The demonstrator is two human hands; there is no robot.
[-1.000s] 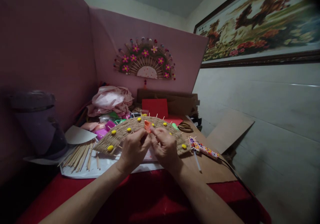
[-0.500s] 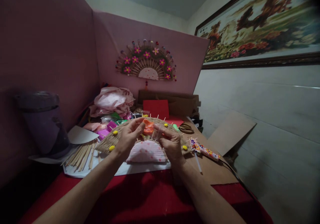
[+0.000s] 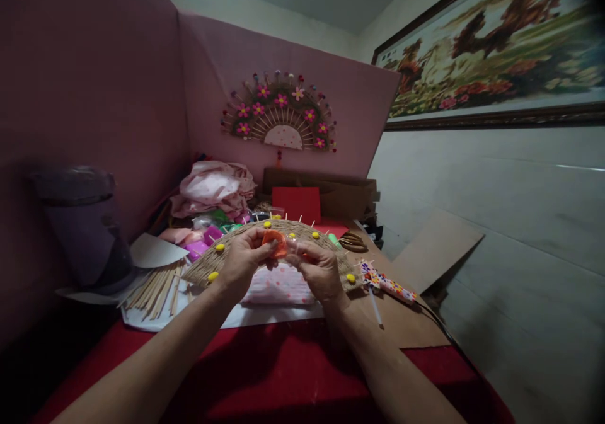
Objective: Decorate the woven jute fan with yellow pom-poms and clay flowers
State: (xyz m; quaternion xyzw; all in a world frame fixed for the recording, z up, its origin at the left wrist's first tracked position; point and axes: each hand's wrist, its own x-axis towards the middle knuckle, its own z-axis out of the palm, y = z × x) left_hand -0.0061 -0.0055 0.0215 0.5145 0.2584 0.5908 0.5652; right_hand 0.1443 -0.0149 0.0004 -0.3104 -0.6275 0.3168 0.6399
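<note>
Between my hands is a soft orange piece (image 3: 275, 244), which looks like modelling clay, partly in a clear plastic wrapper (image 3: 292, 245). The fingers of my left hand (image 3: 246, 255) pinch the orange piece. My right hand (image 3: 319, 266) is closed on the clear wrapper, with a bit of orange showing at its fingertips. Beneath both hands lies a half-round fan of twine and sticks (image 3: 203, 269), dotted with yellow buttons of clay (image 3: 351, 278). A white, pink-spotted half-disc (image 3: 278, 285) forms the fan's lower middle, partly covered by my hands.
Loose wooden sticks (image 3: 158, 290) and a purple container (image 3: 87, 232) are at the left. Behind sit crumpled pink cloth (image 3: 215, 184) and red card (image 3: 297, 203). A flower-patterned glue gun (image 3: 390, 286) rests on cardboard at right. A finished flowered fan (image 3: 282, 112) hangs on the pink panel.
The orange piece has come down slightly and turned, now looking rounder. My right hand has shifted closer to my left, and the wrapper is bunched at its fingertips.
</note>
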